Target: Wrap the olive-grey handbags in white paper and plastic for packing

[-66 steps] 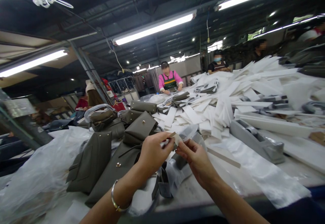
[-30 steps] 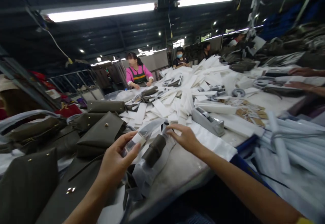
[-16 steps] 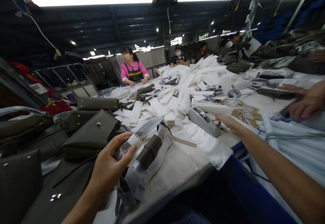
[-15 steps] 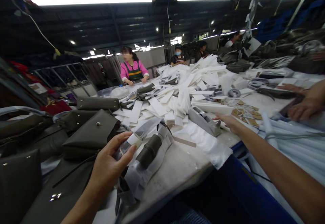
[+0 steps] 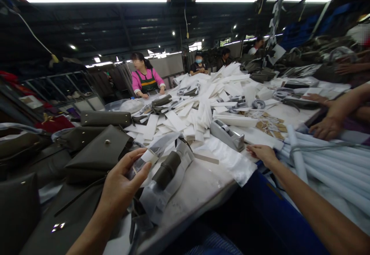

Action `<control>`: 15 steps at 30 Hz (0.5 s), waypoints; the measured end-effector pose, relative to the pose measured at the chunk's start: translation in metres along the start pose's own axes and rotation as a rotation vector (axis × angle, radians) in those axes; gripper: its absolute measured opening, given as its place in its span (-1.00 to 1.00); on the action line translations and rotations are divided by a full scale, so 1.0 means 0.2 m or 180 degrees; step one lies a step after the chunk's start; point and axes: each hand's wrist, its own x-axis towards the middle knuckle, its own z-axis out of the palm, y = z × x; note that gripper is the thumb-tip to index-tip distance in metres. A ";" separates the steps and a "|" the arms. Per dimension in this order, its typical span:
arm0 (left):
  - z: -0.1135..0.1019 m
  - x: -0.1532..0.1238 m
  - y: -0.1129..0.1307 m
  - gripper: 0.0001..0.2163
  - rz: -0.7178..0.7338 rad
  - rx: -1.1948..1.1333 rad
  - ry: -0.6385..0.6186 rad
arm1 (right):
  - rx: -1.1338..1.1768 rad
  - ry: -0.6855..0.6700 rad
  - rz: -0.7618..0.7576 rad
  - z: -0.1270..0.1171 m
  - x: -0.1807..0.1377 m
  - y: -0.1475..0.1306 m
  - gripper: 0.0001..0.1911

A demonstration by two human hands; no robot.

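My left hand is closed on a small flat piece in clear wrap, thumb on top, held over the olive bags. Just right of it a rolled olive strap lies in a plastic sleeve on the table. My right hand is stretched out low at the table's right edge, fingers extended toward the grey tape dispenser, a short way from it, over a white plastic sheet. Nothing shows in its fingers.
A heap of white foam strips covers the middle of the table. White tubes lie bundled at the right, with a co-worker's hand beside them. Another person in a pink top works at the far end. More olive bags sit at the left.
My right hand left the wrapped piece, reached to the tape dispenser, and has now drawn back a little toward the table's edge. My left hand keeps holding the wrapped piece.
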 end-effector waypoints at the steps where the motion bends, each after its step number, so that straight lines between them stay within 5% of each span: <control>1: 0.00 0.00 0.00 -0.54 0.0019 -0.0031 0.0001 | -0.0042 -0.0018 -0.0022 0.01 -0.03 -0.01 -0.79; 5: 0.02 0.01 -0.02 -0.57 0.0106 -0.0351 -0.0025 | 0.0022 -0.0490 -0.0435 0.18 -0.31 -0.13 -0.63; 11: 0.07 -0.01 0.01 -0.65 0.0219 -0.0582 -0.0083 | 0.0673 -0.2321 -0.1354 0.60 -1.04 -0.47 -0.67; 15: 0.08 -0.04 0.03 -0.69 0.0473 -0.0574 -0.0064 | 0.0964 -0.2619 -0.1420 0.83 -1.26 -0.61 -0.69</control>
